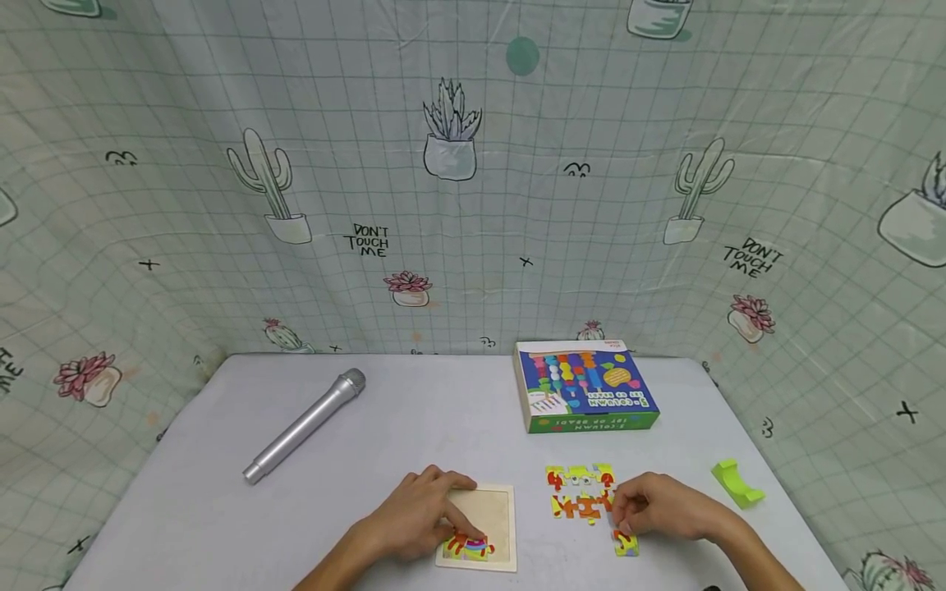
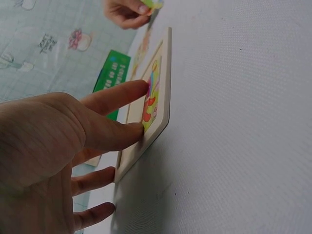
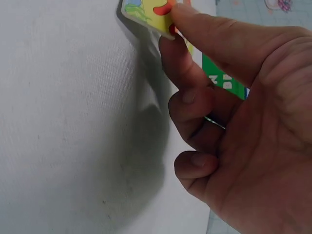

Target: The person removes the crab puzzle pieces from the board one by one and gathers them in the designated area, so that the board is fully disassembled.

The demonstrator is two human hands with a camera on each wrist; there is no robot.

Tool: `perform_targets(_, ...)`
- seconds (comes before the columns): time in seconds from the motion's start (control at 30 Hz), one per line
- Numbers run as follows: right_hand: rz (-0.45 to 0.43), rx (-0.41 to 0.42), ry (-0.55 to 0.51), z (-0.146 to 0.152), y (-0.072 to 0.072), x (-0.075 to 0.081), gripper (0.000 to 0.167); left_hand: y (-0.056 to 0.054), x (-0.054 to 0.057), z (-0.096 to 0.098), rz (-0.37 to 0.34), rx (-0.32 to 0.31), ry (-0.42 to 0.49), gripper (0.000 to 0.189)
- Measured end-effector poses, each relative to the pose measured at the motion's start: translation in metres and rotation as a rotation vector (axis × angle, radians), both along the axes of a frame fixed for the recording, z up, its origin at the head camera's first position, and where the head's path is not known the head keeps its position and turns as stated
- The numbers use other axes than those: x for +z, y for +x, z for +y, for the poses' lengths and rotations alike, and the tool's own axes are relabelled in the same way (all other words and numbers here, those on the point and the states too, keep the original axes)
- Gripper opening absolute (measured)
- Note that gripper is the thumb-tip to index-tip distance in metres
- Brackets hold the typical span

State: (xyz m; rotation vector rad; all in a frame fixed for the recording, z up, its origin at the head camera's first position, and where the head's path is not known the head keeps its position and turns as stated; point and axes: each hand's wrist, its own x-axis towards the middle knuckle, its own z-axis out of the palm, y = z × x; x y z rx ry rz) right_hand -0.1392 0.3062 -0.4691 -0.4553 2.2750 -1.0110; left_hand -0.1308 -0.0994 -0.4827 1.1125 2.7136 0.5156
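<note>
My left hand [image 1: 415, 519] lies over the left side of a shallow wooden puzzle tray [image 1: 512, 517]. In the left wrist view its thumb and index finger, fairly straight, press on the joined puzzle pieces [image 2: 150, 105] in the tray's near part, and the other fingers spread beside the frame. To the right, my right hand [image 1: 665, 510] pinches a yellow puzzle piece with red marks [image 1: 626, 545] between thumb and index finger. The right wrist view shows this piece [image 3: 148, 13] tilted, one edge raised over the tabletop. Loose puzzle pieces [image 1: 589, 507] lie in rows just left of that hand.
Behind the loose pieces stands a blue and green bead-set box [image 1: 584, 386]. A silver microphone [image 1: 305, 428] lies on the left of the white table [image 1: 222, 427], and a lime-green curved block [image 1: 737, 484] near the right edge. Patterned cloth [image 1: 473, 213] encloses the back and sides.
</note>
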Motion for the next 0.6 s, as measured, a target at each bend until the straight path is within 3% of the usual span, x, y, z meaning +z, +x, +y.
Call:
perform_targets(0.3,0.106,-0.008,0.063,0.0002,-0.0034,-0.0038,0.007,0.0002,-0.0005,0.0000,0.001,-0.006,0.006,0.034)
perform_targets(0.6,0.119,-0.024,0.074,-0.0031,-0.0049,-0.0053,0.008,0.0004,-0.0004,-0.0001,0.011,-0.007,0.000,0.033)
